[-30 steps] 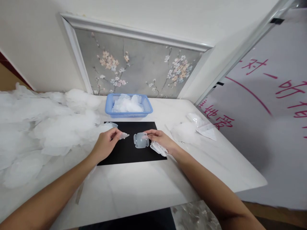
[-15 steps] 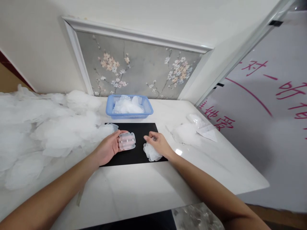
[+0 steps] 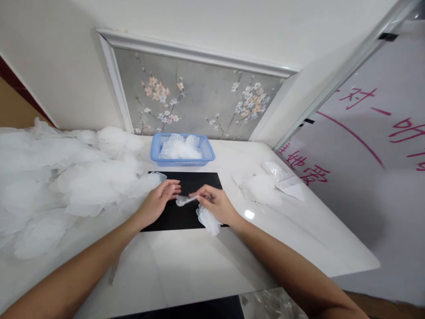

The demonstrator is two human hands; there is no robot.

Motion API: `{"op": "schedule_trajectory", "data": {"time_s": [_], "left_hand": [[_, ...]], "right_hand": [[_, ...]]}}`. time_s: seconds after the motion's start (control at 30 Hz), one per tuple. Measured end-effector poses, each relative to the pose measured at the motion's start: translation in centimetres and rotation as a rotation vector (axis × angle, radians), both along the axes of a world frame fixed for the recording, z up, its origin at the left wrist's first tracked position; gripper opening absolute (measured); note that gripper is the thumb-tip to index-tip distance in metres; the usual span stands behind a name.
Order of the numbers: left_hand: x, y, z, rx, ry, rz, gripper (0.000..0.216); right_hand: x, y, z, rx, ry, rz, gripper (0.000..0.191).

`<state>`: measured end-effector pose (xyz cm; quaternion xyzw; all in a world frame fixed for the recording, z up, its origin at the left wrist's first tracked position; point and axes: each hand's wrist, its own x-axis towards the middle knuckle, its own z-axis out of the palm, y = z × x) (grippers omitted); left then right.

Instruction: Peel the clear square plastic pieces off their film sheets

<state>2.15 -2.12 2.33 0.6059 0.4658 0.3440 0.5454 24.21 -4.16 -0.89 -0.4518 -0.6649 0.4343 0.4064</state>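
Note:
Pinched between the thumb and fingers of my right hand (image 3: 215, 204) is a small translucent plastic piece (image 3: 187, 200), seen nearly edge-on. A bunch of similar translucent pieces (image 3: 210, 220) with scalloped edges hangs below the same hand, apparently held in it too. My left hand (image 3: 164, 197) is just left of the single piece, fingers apart and holding nothing that I can make out. Both hands are over a black mat (image 3: 191, 220) on the white table. Another translucent piece (image 3: 157, 177) lies at the mat's far left corner.
A large heap of translucent pieces (image 3: 89, 181) covers the table's left side. Behind the mat stands a blue basket (image 3: 182, 162) with more pieces in it. To the right lie a plastic bag (image 3: 260, 188) and a white paper-like sheet (image 3: 292, 190). A whiteboard (image 3: 358, 212) stands at the right.
The single piece has passed from my left hand to my right and turned from face-on to nearly edge-on. My left fingers have come off it. The bunch hangs slightly lower.

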Motion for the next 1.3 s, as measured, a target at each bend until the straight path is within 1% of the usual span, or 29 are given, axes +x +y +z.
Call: {"op": "schedule_trajectory", "data": {"time_s": [0.07,0.1,0.13,0.2,0.27,0.37,0.43,0.47,0.53,0.6,0.63,0.7,0.77,0.83,0.9,0.97,1.0,1.07,1.17,1.3], "left_hand": [[-1.3,0.8,-0.1,0.383,0.388,-0.017,0.025],[-2.1,1.3,-0.1,0.503,0.576,-0.059,0.021],[-2.9,1.8,0.0,0.556,0.743,-0.113,0.020],[-4.1,2.6,0.1,0.579,0.967,-0.241,0.023],[-4.7,3.0,0.5,0.587,1.095,-0.339,0.022],[-4.6,3.1,0.9,0.591,1.184,-0.403,0.015],[-4.3,3.1,1.1,0.587,1.183,-0.431,0.015],[-4.2,3.0,1.2,0.588,1.165,-0.433,0.014],[-4.1,2.8,1.4,0.591,1.083,-0.393,0.013],[-3.8,2.2,1.8,0.550,0.919,-0.323,0.014],[-3.6,1.9,2.0,0.487,0.817,-0.288,0.014],[-3.1,1.1,2.3,0.306,0.597,-0.226,0.015],[-2.5,0.5,2.0,0.116,0.411,-0.138,0.017],[-1.9,0.1,1.4,-0.026,0.243,-0.024,0.023],[-1.5,0.1,0.5,-0.146,0.083,0.072,0.034],[-1.2,0.3,0.0,-0.253,-0.065,0.113,0.041],[-1.2,0.4,-0.2,-0.300,-0.125,0.120,0.041],[-1.1,0.5,-0.1,-0.371,-0.224,0.133,0.033],[-1.0,0.4,0.2,-0.426,-0.311,0.172,0.022],[-1.0,0.5,0.3,-0.458,-0.336,0.203,0.021]], "right_hand": [[0.2,0.6,-0.1,-0.289,0.118,-0.069,0.022],[0.4,0.9,-0.1,-0.400,0.164,-0.087,0.025],[0.7,1.3,-0.1,-0.477,0.201,-0.102,0.027],[1.2,1.8,0.1,-0.548,0.233,-0.125,0.029],[1.6,2.0,0.4,-0.563,0.217,-0.117,0.030],[2.1,2.0,0.8,-0.572,0.196,-0.063,0.027],[2.2,1.9,0.9,-0.573,0.206,-0.034,0.024],[2.2,1.9,0.9,-0.573,0.208,-0.027,0.023],[2.3,1.9,0.9,-0.575,0.213,-0.025,0.022],[2.3,1.9,0.7,-0.575,0.229,-0.026,0.023],[2.3,1.9,0.7,-0.574,0.241,-0.022,0.023],[2.4,2.0,0.6,-0.572,0.262,-0.017,0.025],[2.4,2.1,0.5,-0.570,0.271,-0.011,0.028],[2.5,2.0,0.5,-0.565,0.268,-0.008,0.029],[2.6,2.0,0.6,-0.560,0.263,-0.005,0.030],[2.6,2.0,0.5,-0.557,0.261,-0.005,0.030],[2.7,2.0,0.5,-0.557,0.262,-0.003,0.030],[2.7,1.9,0.5,-0.557,0.265,0.004,0.030],[2.7,1.9,0.5,-0.556,0.259,0.009,0.032],[2.7,1.8,0.6,-0.562,0.246,0.012,0.034]]}}
